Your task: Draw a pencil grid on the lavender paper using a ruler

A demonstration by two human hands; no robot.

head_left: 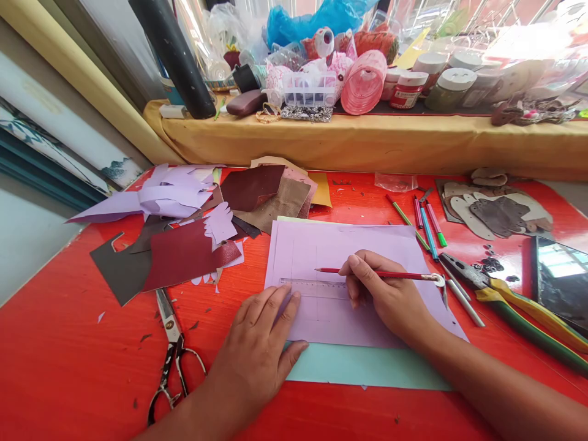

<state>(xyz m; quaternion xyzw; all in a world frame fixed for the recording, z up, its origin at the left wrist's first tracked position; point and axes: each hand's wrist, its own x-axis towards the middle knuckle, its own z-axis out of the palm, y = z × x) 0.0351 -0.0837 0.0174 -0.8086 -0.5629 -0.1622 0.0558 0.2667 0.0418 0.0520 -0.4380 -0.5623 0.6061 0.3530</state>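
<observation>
My right hand (pixel 383 291) grips a red pencil (pixel 399 275), its tip pointing left just above a sheet of purple paper (pixel 358 245). Thin pencil lines are drawn on that sheet. A clear ruler (pixel 315 286) lies across the purple paper, partly covered by my right hand. My left hand (pixel 264 331) rests flat with fingers apart, its fingertips at the ruler's left end and the paper's left edge. Below the purple sheet, a light green sheet (pixel 367 366) sticks out toward me.
Scissors (pixel 172 343) and leather scraps (pixel 184 254) lie left, with cut purple paper (pixel 174 193) behind. To the right are pliers (pixel 496 288), several felt-tip pens (pixel 432 228), a phone (pixel 563 275) and leather cut-outs (pixel 498 211). Jars (pixel 408 89) line the cloth-covered ledge (pixel 321 141).
</observation>
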